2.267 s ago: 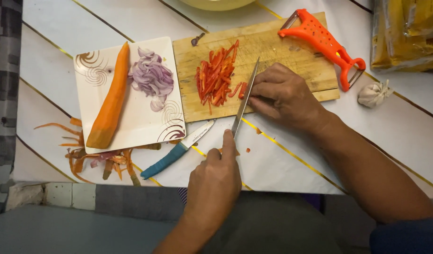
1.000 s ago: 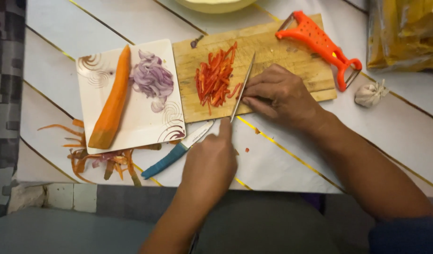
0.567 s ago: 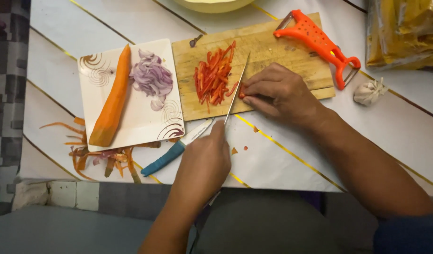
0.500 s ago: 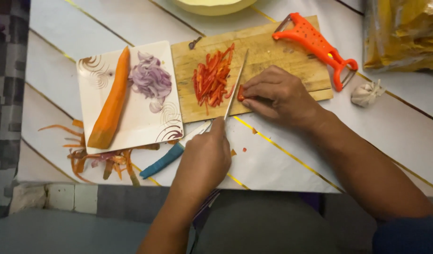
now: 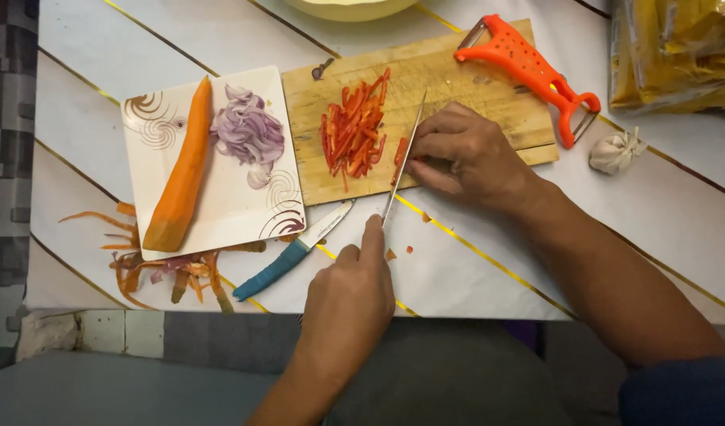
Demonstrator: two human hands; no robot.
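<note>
While the left hand (image 5: 348,296) slices, red pepper (image 5: 399,151) sits under the right hand (image 5: 465,154).

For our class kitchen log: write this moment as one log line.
left hand: grips knife | right hand: steadies red pepper piece on cutting board | sliced strips left of blade

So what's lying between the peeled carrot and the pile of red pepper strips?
In the head view, sliced purple onion sits between carrot and red pepper strips, on the white plate.

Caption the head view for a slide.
Left hand slices red pepper with a knife while right hand steadies it on the cutting board.
</note>
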